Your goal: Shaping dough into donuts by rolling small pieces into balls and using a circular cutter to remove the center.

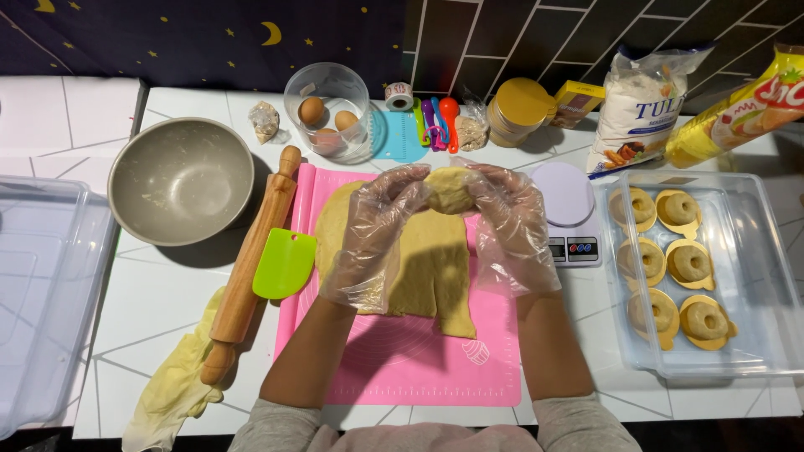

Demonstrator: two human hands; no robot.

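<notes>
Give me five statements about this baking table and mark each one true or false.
1. Both hands, left hand and right hand, wear clear plastic gloves. True.
2. The two hands hold a dough ball between them. True.
3. The rolling pin lies right of the pink mat. False: it lies left of it.
4. The grey bowl holds eggs. False: the eggs sit in a clear tub.
5. The clear tray holds six shaped pieces on gold bases. True.

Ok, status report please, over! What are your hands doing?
Left hand and right hand, gloved, both gripping dough ball. Rolled dough sheet underneath on pink mat. Nothing in the way.
</notes>
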